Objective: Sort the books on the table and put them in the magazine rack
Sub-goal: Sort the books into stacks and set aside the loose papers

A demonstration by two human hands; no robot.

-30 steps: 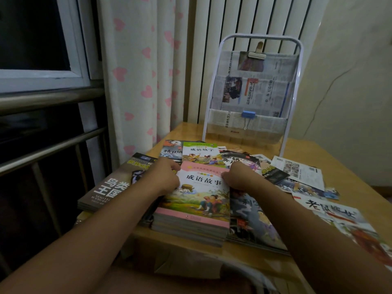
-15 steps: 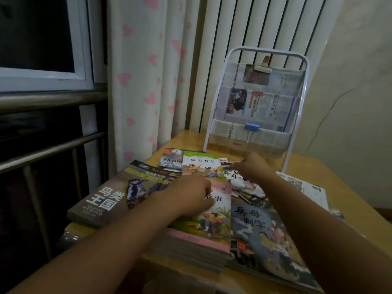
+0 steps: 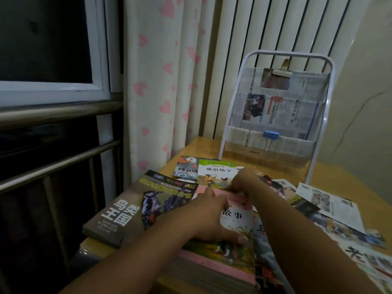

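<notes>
A thick pink book (image 3: pixel 236 218) tops a stack at the table's front edge. My left hand (image 3: pixel 212 219) lies flat on its cover, fingers spread. My right hand (image 3: pixel 244 183) curls its fingers over the pink book's far edge, just where a green book (image 3: pixel 216 171) lies behind it. To the left is a brown bird book (image 3: pixel 127 209), and a small dark book (image 3: pixel 185 169) sits beside the green one. The white magazine rack (image 3: pixel 233 98) stands at the back of the table with newspapers in its pockets.
A blue-grey book (image 3: pixel 267 251) lies under my right forearm. Loose magazines and a newspaper sheet (image 3: pixel 331 202) spread over the right of the wooden table (image 3: pixel 339 177). A heart-patterned curtain (image 3: pixel 157 92) and metal window rails (image 3: pixel 53 166) close off the left.
My view has swung right and closer. My right hand has pulled back from the far books to the pink book's far edge. My left hand has slid further onto the pink cover.
</notes>
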